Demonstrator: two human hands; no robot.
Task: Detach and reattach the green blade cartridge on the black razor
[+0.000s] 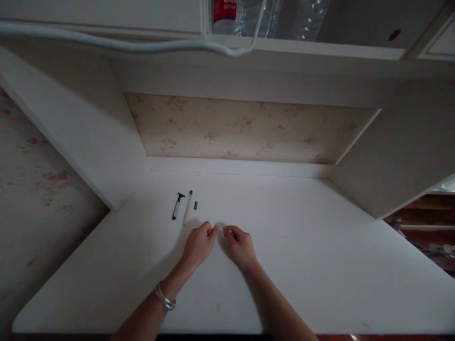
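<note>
My left hand and my right hand rest side by side on the white desk, fingers curled in, fingertips almost meeting. Whatever they pinch is too small to name. Just beyond my left hand lie a black pen part with a clip, a pale slim pen barrel and a tiny dark green piece. A silver bracelet circles my left wrist.
The desk sits in a white alcove with side panels left and right and floral wallpaper behind. A shelf above carries plastic bottles and a white cable. Red-brown shelving shows at the far right.
</note>
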